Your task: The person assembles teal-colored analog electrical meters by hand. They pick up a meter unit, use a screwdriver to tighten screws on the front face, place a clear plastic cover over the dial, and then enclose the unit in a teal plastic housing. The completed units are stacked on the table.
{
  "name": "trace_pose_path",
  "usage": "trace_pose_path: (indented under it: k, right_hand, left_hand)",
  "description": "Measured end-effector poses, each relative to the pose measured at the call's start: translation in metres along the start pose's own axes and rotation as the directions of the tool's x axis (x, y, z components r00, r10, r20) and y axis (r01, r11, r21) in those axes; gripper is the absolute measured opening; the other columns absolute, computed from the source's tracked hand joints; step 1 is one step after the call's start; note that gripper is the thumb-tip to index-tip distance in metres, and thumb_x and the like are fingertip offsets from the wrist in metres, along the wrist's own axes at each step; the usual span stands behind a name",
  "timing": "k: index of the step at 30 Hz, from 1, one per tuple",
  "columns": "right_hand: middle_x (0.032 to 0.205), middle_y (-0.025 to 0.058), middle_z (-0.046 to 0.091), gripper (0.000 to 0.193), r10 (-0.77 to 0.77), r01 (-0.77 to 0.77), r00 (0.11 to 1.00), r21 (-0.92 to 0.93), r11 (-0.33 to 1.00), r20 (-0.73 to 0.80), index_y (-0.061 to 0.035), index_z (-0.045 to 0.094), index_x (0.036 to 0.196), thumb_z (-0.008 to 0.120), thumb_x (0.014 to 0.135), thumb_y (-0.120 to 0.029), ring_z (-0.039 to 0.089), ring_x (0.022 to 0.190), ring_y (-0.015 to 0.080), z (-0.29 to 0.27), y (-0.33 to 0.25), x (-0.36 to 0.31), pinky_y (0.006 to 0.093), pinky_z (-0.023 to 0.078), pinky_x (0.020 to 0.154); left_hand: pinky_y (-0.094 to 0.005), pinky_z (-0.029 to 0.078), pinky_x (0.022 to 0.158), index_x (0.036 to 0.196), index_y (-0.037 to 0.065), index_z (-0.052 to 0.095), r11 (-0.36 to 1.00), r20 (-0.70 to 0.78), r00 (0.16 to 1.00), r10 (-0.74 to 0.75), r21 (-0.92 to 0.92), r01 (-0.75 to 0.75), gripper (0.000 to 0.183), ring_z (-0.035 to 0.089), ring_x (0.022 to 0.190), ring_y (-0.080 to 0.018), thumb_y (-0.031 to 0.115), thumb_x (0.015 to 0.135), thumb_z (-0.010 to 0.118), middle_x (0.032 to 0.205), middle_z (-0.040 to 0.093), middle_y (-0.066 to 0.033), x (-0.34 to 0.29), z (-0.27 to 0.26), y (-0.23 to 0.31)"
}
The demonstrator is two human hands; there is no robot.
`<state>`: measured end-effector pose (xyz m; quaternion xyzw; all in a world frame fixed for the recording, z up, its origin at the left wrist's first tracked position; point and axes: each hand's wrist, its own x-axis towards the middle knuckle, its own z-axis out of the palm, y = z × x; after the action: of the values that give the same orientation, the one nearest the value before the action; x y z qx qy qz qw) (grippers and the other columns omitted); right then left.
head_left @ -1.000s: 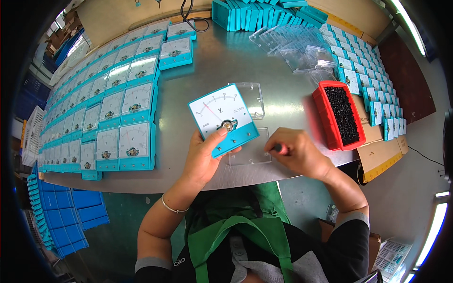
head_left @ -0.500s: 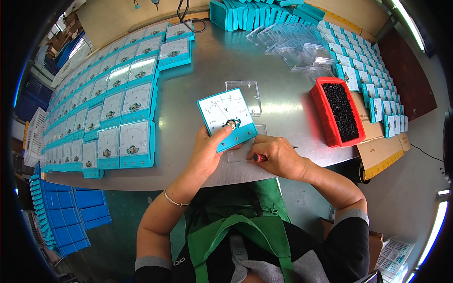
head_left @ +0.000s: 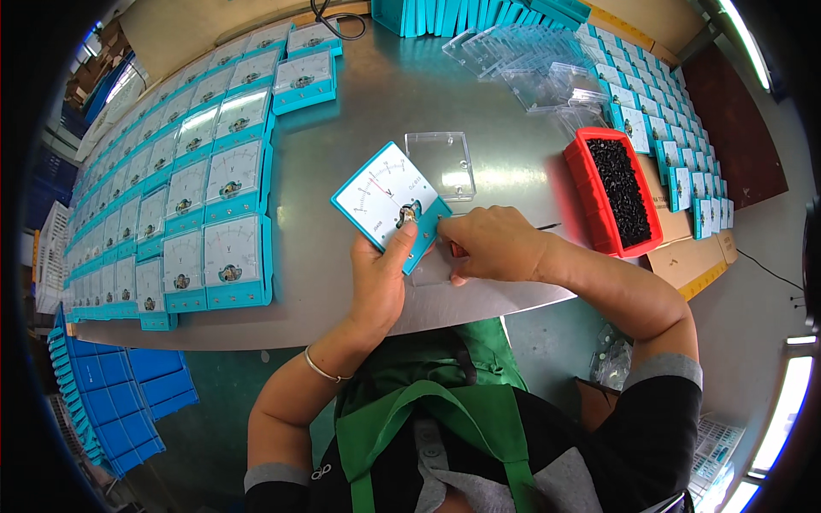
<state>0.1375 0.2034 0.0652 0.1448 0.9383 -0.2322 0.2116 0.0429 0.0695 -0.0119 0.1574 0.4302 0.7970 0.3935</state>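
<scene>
Your left hand (head_left: 376, 282) grips the teal-framed rectangular panel meter with the white dial face (head_left: 385, 205), tilted up off the grey metal tabletop (head_left: 359, 111), thumb pressed near the small metal fitting at the dial's foot. Your right hand (head_left: 492, 244) is closed around a red-handled screwdriver (head_left: 457, 250), only a bit of which shows under the fingers, with its tip seemingly at the meter's lower right corner; so the step in hand looks like fastening at that corner. Judging from this, the next move calls for keeping the meter steady against your thumb and the tool square to the corner, since the frame is tipped and could slip. Just beyond the meter lies a clear plastic rectangular cover (head_left: 440, 164), flat on the tabletop. To the right of the meter stands a red plastic bin of small black parts (head_left: 620, 192). To the left of the meter, rows of like teal meters (head_left: 214, 197) lie face up, and behind it, well apart, more clear covers (head_left: 522, 64) are heaped.
</scene>
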Motion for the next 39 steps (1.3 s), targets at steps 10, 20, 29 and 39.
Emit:
trace_pose_path:
  k: [10, 20, 29, 39]
  right_hand:
    - [0.069, 0.0025, 0.054, 0.022, -0.042, 0.451, 0.785, 0.525, 0.722, -0.618, -0.0036, 0.054, 0.107, 0.062, 0.087, -0.008, 0.047, 0.055, 0.0094, 0.018, -0.017, -0.035, 0.0246, 0.038, 0.051]
    - [0.064, -0.002, 0.048, 0.011, 0.211, 0.831, 0.485, 0.522, 0.191, -0.849, 0.0022, 0.055, 0.103, 0.05, 0.094, -0.002, 0.041, 0.052, 0.0026, 0.056, -0.015, -0.012, 0.0207, 0.034, 0.045]
    - [0.062, -0.001, 0.045, 0.01, 0.251, 0.849, 0.415, 0.471, 0.238, -0.875, 0.0009, 0.054, 0.102, 0.05, 0.095, -0.004, 0.04, 0.05, 0.0045, 0.059, -0.018, -0.011, 0.0219, 0.032, 0.044]
    - [0.069, 0.0016, 0.052, 0.009, 0.272, 0.796, 0.358, 0.444, 0.411, -0.893, 0.0005, 0.054, 0.101, 0.052, 0.092, 0.002, 0.042, 0.053, 0.0055, 0.066, -0.024, -0.009, 0.0212, 0.035, 0.048]
  left_hand:
    - [-0.0282, 0.051, 0.073, 0.113, -0.001, 0.053, 0.999, 0.052, 0.998, 0.035, 0.012, -0.036, 0.024, 0.059, 0.084, -0.0128, 0.011, 0.092, 0.058, 0.101, 0.06, -0.0063, 0.0, -0.004, 0.003]
    - [-0.0336, 0.057, 0.077, 0.116, -0.001, 0.051, 0.999, 0.06, 0.998, -0.022, 0.042, 0.02, 0.025, 0.063, 0.091, -0.0163, 0.008, 0.093, 0.056, 0.106, 0.061, -0.0087, 0.001, -0.002, 0.007]
    - [-0.0343, 0.058, 0.076, 0.116, -0.001, 0.05, 0.998, 0.037, 0.999, -0.038, 0.042, 0.037, 0.026, 0.063, 0.093, -0.0173, 0.008, 0.093, 0.056, 0.108, 0.06, -0.0096, 0.0, -0.001, 0.007]
    - [-0.0335, 0.057, 0.076, 0.117, 0.0, 0.05, 0.998, 0.065, 0.997, -0.032, 0.049, 0.029, 0.03, 0.064, 0.092, -0.0179, 0.015, 0.092, 0.058, 0.105, 0.062, -0.009, 0.001, -0.006, 0.003]
